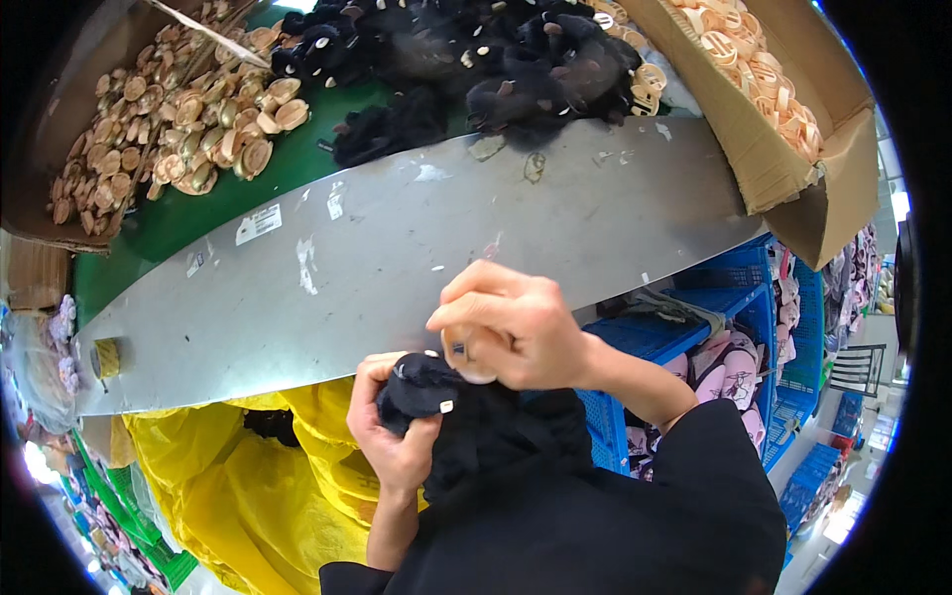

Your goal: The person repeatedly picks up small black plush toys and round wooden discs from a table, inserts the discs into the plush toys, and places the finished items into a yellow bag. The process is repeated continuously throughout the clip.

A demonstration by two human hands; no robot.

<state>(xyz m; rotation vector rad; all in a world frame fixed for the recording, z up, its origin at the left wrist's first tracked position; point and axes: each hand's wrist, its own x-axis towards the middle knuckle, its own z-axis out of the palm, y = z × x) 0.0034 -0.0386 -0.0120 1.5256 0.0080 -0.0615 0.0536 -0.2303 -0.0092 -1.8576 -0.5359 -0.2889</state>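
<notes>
Grey metal worktop (397, 243) curves across the scene, with a green surface (322, 134) beyond it on the left. Far left, a box (25, 178) brims with tan round parts (253, 154); far right, a carton (843, 188) holds pale plastic ones (749, 64), and between them lies a dark heap of fuzzy pieces (526, 94). Now to the near edge: the left hand (392, 431) grips a black plush piece (421, 387) beside a yellow bag (218, 486), thumb below, small white tag showing. Just right of it, the right hand (521, 327) closes on a tan disc (456, 344), right up by the fabric; contact, I can't tell. Looks like the fitting step, disc to plush. Next move calls, I'd judge, for a steady left hold and careful lining-up.
</notes>
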